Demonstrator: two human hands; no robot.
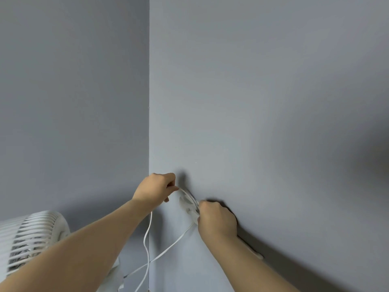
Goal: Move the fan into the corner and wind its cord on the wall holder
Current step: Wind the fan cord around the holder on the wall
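Winding stage: my left hand (154, 189) pinches the thin white cord (147, 234) up-left of the small white plastic wall holder (187, 204), my nearer right hand (216, 220) gripping it there, white slatted fan (31, 239) cornerward.

White fan (31, 239), white cord (147, 239), whitish holder (186, 204), grey-blue wall (252, 102).

No readable text, labels, brands or numbers anywhere.

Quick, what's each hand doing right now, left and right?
Left hand: closed, pinching the white cord beside the wall holder.
Right hand: closed at the holder, gripping the cord there.
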